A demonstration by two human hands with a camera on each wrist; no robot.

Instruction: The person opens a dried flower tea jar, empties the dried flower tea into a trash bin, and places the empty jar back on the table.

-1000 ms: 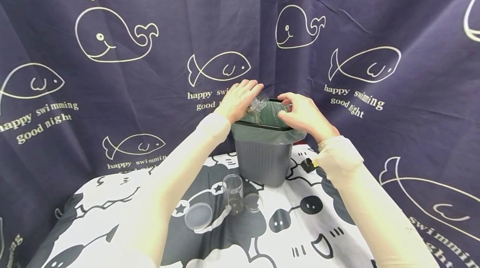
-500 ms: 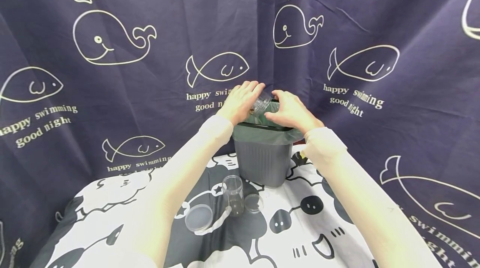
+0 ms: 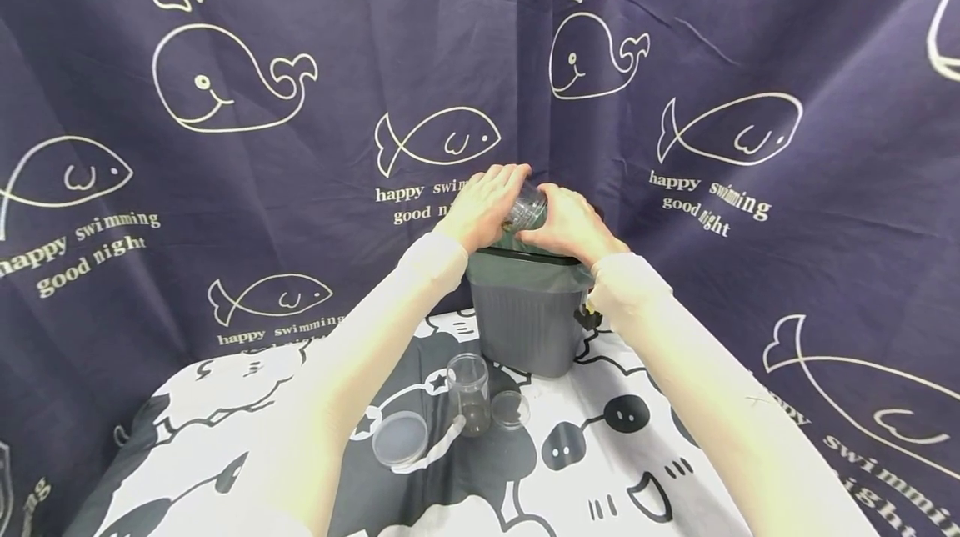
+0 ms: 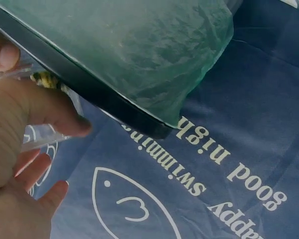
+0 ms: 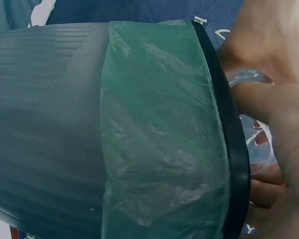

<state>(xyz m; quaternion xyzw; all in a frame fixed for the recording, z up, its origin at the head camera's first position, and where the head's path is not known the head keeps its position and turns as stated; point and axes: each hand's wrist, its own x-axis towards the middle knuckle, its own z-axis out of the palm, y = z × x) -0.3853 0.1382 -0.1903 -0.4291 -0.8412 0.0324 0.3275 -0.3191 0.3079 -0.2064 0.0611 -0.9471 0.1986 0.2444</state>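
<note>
A clear plastic jar (image 3: 529,208) is held tilted over the mouth of a grey bin (image 3: 528,324) with a green liner bag. My left hand (image 3: 486,205) grips the jar from the left. From the other side my right hand (image 3: 568,223) curls its thumb and fingers round it, as the right wrist view also shows with the jar (image 5: 259,149) behind the bin's black rim (image 5: 234,149). Small yellow-and-black bits (image 4: 46,79) show in the jar in the left wrist view. The jar's far side is hidden behind the fingers.
A second clear jar (image 3: 469,395) stands upright on the patterned cloth (image 3: 450,512) before the bin. Beside it lie a clear round lid (image 3: 511,409) and a larger round lid (image 3: 401,439). Dark blue curtains (image 3: 337,45) hang close behind the bin.
My right hand has moved left from over the bin's right side and taken hold of the jar. My left hand keeps holding the jar in nearly the same place.
</note>
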